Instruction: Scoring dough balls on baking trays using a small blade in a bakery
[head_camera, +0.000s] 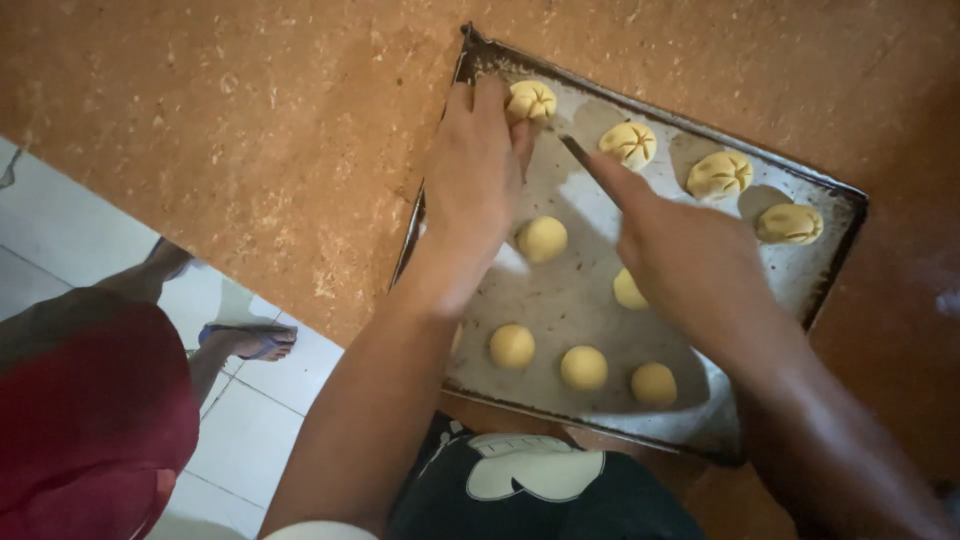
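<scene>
1. Our left hand (478, 175) sits upper centre of the frame, fingers bent round a scored dough ball (531, 100) at the tray's top-left corner, steadying it by the sides.
2. Our right hand (690, 260) comes in from lower right, fingers pinched shut on a thin blade-like tool (577, 150); its tip points at that same ball. Exact kind of tool: can't tell, mostly hidden and blurred.
3. Handling, as we judge it: dough looks soft and light and dents easily, so hold low on the flanks w/ light pressure, never on the cut top. Likely a bit greasy, could slide on the metal.
4. Baking tray (830, 215) lies centre-right on a brown speckled counter (250, 120), thin dark rim, pale worn base.
5. Three more scored balls along the tray's upper edge, e.g. (628, 144); smooth unscored ones lower down, e.g. (584, 367).
6. Pose: both forearms angle up from the bottom edge, left wrist about straight, right wrist tipped toward the upper left.
7. Lower left: another person's sandalled foot (250, 342) on white floor tiles (60, 230).
</scene>
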